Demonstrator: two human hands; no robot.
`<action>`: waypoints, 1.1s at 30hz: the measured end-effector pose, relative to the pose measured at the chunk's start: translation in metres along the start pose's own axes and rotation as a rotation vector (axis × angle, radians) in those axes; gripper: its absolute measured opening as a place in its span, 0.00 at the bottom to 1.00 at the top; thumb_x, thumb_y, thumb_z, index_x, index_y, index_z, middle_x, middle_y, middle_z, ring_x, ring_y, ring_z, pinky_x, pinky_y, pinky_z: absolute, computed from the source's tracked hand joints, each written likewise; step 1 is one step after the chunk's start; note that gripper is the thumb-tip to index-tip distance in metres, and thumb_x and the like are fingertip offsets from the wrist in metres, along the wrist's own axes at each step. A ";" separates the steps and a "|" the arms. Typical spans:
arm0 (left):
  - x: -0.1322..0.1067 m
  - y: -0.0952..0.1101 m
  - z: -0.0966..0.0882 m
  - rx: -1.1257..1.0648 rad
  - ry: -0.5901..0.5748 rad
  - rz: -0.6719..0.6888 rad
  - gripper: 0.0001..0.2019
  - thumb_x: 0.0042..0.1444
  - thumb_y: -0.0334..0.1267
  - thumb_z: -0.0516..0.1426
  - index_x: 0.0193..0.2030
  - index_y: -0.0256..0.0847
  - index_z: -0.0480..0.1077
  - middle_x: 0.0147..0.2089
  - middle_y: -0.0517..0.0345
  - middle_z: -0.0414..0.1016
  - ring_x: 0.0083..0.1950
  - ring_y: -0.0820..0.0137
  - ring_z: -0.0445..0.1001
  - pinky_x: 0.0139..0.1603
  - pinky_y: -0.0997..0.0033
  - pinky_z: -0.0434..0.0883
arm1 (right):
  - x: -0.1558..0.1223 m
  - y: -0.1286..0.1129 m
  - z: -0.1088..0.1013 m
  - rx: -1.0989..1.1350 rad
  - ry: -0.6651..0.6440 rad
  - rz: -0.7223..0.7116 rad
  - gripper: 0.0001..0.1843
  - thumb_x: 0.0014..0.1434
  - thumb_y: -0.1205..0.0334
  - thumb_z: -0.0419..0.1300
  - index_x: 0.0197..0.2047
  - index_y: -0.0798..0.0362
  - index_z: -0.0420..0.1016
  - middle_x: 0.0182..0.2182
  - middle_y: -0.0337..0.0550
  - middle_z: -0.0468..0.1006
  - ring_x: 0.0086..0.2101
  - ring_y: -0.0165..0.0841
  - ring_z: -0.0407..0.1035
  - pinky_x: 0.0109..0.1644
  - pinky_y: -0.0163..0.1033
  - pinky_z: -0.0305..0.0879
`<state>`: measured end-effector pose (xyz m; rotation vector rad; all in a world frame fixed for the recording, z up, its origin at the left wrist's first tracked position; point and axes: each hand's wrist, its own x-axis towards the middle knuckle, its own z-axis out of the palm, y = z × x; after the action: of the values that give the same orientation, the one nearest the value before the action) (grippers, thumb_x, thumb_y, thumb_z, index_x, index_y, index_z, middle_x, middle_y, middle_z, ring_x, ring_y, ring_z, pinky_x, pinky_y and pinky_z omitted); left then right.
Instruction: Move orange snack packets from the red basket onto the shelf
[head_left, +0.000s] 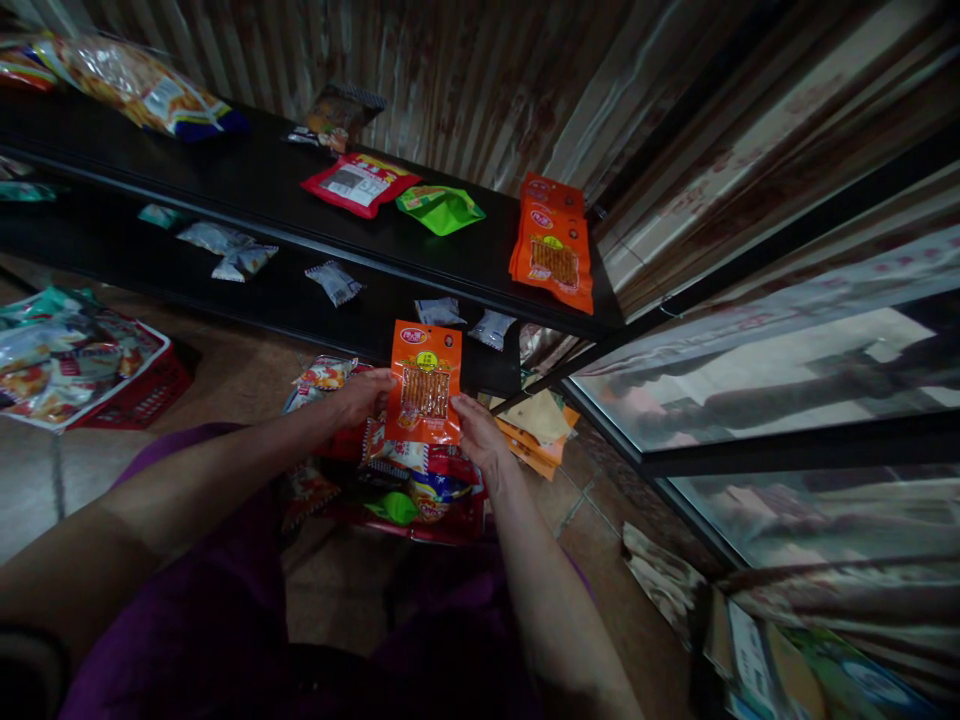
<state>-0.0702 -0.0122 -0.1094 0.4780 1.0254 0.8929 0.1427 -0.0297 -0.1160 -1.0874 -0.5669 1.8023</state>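
Over the red plastic basket [420, 535]: a flat orange foil snack packet [424, 385] is held in the air between both hands, printed face toward the camera, clear of the mixed packets heaped in the basket below.
Left hand [364, 395]: its grip pinches the packet's left edge about midway up; the thumb is hard to make out.
Right hand [480, 435]: its grip pinches the lower right corner, closed on the foil.
Long axis: the packet stands upright in the view, header end pointing away from the person toward the black two-tier shelf [262, 190], bottom edge toward the body.
Matching stack: a pile of orange packets of the same print [553, 250] lies flat on the upper tier near its right end, up and to the right of the held packet and well apart from it.
Nearer hand: the right hand is on the stack's side; the left is farther.
Other shelf goods: a red pouch [360, 185] and a green pouch [440, 208] lie left of the stack; small white sachets [334, 282] are scattered on the lower tier.
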 end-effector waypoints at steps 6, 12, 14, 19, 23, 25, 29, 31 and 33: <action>0.001 0.011 0.000 -0.035 0.068 0.045 0.04 0.52 0.26 0.58 0.35 0.37 0.70 0.27 0.58 0.75 0.24 0.75 0.72 0.26 0.77 0.69 | -0.007 -0.001 -0.002 -0.030 -0.049 0.047 0.18 0.44 0.72 0.67 0.41 0.51 0.77 0.34 0.38 0.83 0.33 0.31 0.78 0.39 0.38 0.76; 0.001 0.019 -0.002 -0.058 0.124 0.032 0.06 0.53 0.28 0.59 0.38 0.39 0.69 0.29 0.58 0.76 0.27 0.72 0.75 0.31 0.74 0.72 | -0.013 0.002 0.002 -0.038 -0.149 0.010 0.17 0.45 0.69 0.68 0.41 0.52 0.77 0.37 0.42 0.84 0.38 0.36 0.79 0.50 0.46 0.74; 0.002 0.019 -0.002 -0.068 0.128 0.025 0.06 0.53 0.28 0.59 0.38 0.39 0.69 0.31 0.57 0.77 0.29 0.71 0.77 0.33 0.73 0.73 | -0.012 0.004 0.003 -0.048 -0.104 -0.007 0.15 0.45 0.68 0.68 0.39 0.52 0.77 0.35 0.42 0.84 0.37 0.36 0.79 0.48 0.46 0.76; 0.007 0.017 -0.001 -0.086 0.136 0.038 0.07 0.55 0.24 0.55 0.38 0.38 0.70 0.32 0.55 0.78 0.29 0.71 0.77 0.35 0.72 0.73 | -0.008 0.010 0.003 -0.023 -0.017 -0.038 0.15 0.44 0.70 0.68 0.37 0.51 0.77 0.33 0.40 0.83 0.34 0.33 0.79 0.45 0.41 0.77; 0.009 0.017 -0.002 -0.106 0.096 0.055 0.08 0.53 0.24 0.56 0.37 0.38 0.72 0.34 0.53 0.78 0.31 0.71 0.77 0.36 0.73 0.73 | -0.006 0.012 0.002 0.015 0.056 -0.060 0.15 0.43 0.72 0.68 0.36 0.52 0.77 0.29 0.37 0.82 0.31 0.31 0.78 0.42 0.37 0.78; 0.008 0.017 -0.003 -0.106 0.023 0.048 0.10 0.50 0.24 0.58 0.39 0.38 0.73 0.35 0.51 0.78 0.32 0.69 0.78 0.37 0.72 0.73 | -0.005 0.012 0.001 0.032 0.082 -0.064 0.16 0.43 0.74 0.68 0.37 0.52 0.77 0.28 0.37 0.82 0.30 0.30 0.78 0.41 0.36 0.78; 0.003 0.016 -0.003 -0.088 -0.160 0.017 0.22 0.46 0.22 0.59 0.49 0.42 0.72 0.44 0.50 0.78 0.36 0.67 0.78 0.38 0.69 0.74 | -0.001 0.011 -0.003 0.043 0.108 -0.060 0.16 0.44 0.76 0.65 0.36 0.51 0.76 0.31 0.37 0.83 0.31 0.29 0.78 0.41 0.35 0.79; -0.001 0.015 -0.002 -0.092 -0.204 0.018 0.29 0.44 0.20 0.59 0.54 0.45 0.69 0.48 0.50 0.77 0.38 0.66 0.78 0.38 0.69 0.73 | 0.001 0.012 -0.005 0.040 0.115 -0.065 0.15 0.45 0.76 0.65 0.36 0.51 0.76 0.32 0.37 0.83 0.32 0.30 0.78 0.42 0.36 0.79; -0.004 0.014 0.000 -0.107 -0.243 0.027 0.35 0.42 0.17 0.59 0.59 0.46 0.66 0.50 0.49 0.76 0.41 0.65 0.78 0.39 0.70 0.74 | 0.003 0.012 -0.007 0.043 0.114 -0.072 0.15 0.46 0.77 0.64 0.37 0.51 0.76 0.33 0.38 0.83 0.33 0.31 0.78 0.44 0.38 0.79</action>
<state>-0.0770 -0.0075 -0.0979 0.4973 0.7477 0.8853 0.1425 -0.0336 -0.1301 -1.1186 -0.4904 1.6716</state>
